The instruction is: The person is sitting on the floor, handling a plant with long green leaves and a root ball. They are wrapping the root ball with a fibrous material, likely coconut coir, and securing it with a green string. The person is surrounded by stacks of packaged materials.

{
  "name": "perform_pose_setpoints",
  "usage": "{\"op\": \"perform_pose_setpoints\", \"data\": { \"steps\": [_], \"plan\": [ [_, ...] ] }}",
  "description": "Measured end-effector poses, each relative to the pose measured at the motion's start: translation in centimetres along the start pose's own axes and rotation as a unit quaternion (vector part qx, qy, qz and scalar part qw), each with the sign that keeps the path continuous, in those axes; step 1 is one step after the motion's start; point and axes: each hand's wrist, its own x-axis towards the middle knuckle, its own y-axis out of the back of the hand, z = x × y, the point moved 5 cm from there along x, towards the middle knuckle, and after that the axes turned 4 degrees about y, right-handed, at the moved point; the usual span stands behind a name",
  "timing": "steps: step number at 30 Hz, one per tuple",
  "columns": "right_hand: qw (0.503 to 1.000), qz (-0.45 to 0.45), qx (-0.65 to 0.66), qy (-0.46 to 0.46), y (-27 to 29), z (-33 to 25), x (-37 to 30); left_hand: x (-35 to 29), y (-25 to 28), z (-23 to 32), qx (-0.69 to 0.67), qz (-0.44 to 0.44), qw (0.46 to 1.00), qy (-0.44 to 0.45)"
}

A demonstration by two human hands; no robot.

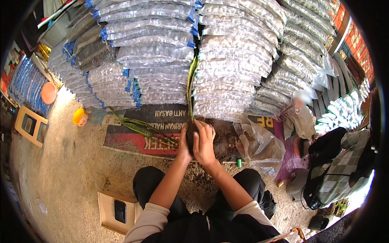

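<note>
My left hand and my right hand are cupped round a dark, rounded mass at the foot of a snake plant, perhaps soil or a small dark pot. From it a long, narrow green leaf with yellow edges rises upright before the stacked bags. Left of my hands, more yellow-edged snake plant leaves lie across a printed black and red sheet. Loose dark soil is heaped just right of my right hand. My fingers partly hide the dark mass.
Tall stacks of filled clear bags rise ahead. A crumpled plastic bag and a small green cylinder lie right of the soil. Another person is at the right. A phone in a cardboard box and an orange tub are left.
</note>
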Motion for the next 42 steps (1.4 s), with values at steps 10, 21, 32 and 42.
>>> {"op": "perform_pose_setpoints", "data": {
  "steps": [10,21,32,42],
  "plan": [
    [0.999,0.000,-0.019,-0.037,-0.2,1.2,-0.2,-0.4,-0.6,0.2,0.051,0.029,0.998,-0.007],
    [0.955,0.030,0.212,-0.205,-0.1,2.9,0.1,-1.1,-1.4,1.8,0.124,0.075,0.989,0.001],
    [0.992,-0.050,-0.012,-0.116,-0.4,1.4,-0.6,-1.6,-2.1,1.2,0.025,0.062,0.998,0.009],
    [0.994,-0.049,0.025,-0.096,-0.2,1.2,-0.7,-0.7,-1.3,1.5,0.026,0.026,0.997,0.068]
  ]
}}
